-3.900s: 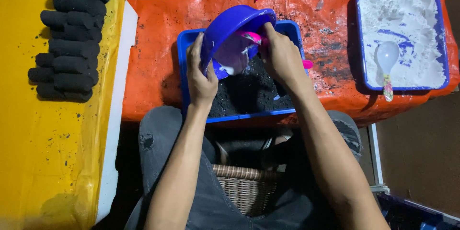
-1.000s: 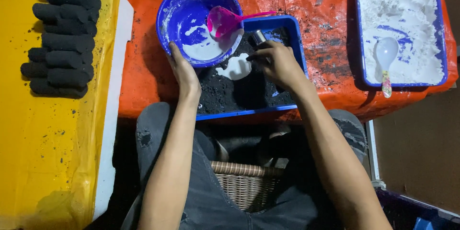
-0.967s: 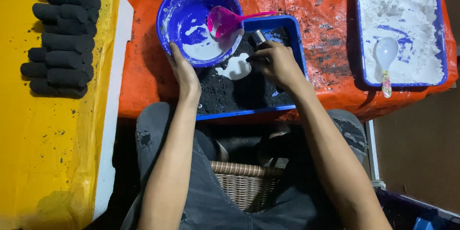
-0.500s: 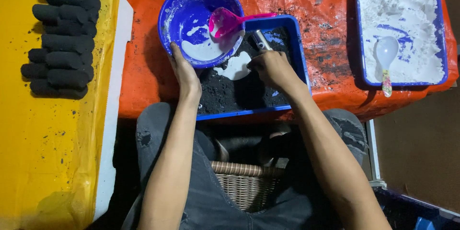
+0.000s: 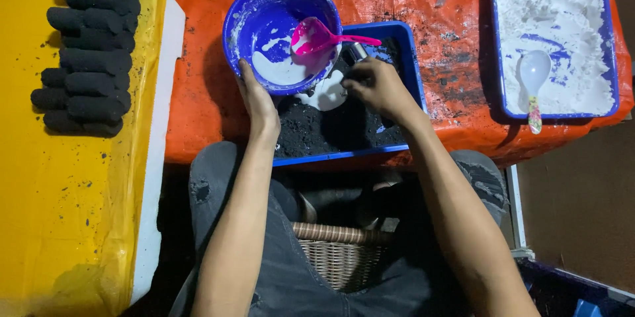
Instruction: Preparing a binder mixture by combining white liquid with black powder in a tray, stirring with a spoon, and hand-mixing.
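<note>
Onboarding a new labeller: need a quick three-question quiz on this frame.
1. True or false: the left hand touches the blue bowl.
2. What lies in the bowl? A) pink scoop B) white spoon C) black rolls
3. Fill in: the right hand is over the tray of ____ powder.

Key: 1 true; 2 A; 3 black.

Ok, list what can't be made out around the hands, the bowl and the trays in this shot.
- Head view: the metal object under the right hand is mostly covered by the fingers; its kind is unclear.
- Blue tray of black powder: its far left corner is hidden behind the purple bowl, which the left hand steadies.
- Black rolls: the top row is cut off by the upper edge.
- Wicker basket: partly hidden by the person's legs.
</note>
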